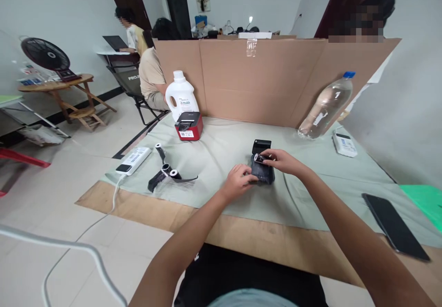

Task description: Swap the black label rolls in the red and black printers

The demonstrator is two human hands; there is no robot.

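Observation:
A small black receipt printer [263, 174] sits on the cloth in front of me, its dark lid [261, 147] flipped up at the back. My right hand [281, 160] pinches a small roll of paper [258, 158], black outside with a white core end, just over the printer's body. My left hand [239, 179] is at the printer's left front edge, thumb and fingers closed against it. Over to the left lie several more small rolls [175, 174], partly unwound into dark strips, with clear plastic wrap around them.
A red-and-black printer [189, 126] and white jug [182, 96] stand at the back left. A cardboard screen [248, 86] closes off the back; a plastic bottle [326, 109] leans there. A power strip [134, 160], white device [344, 144] and phone [395, 226] lie around. People sit beyond.

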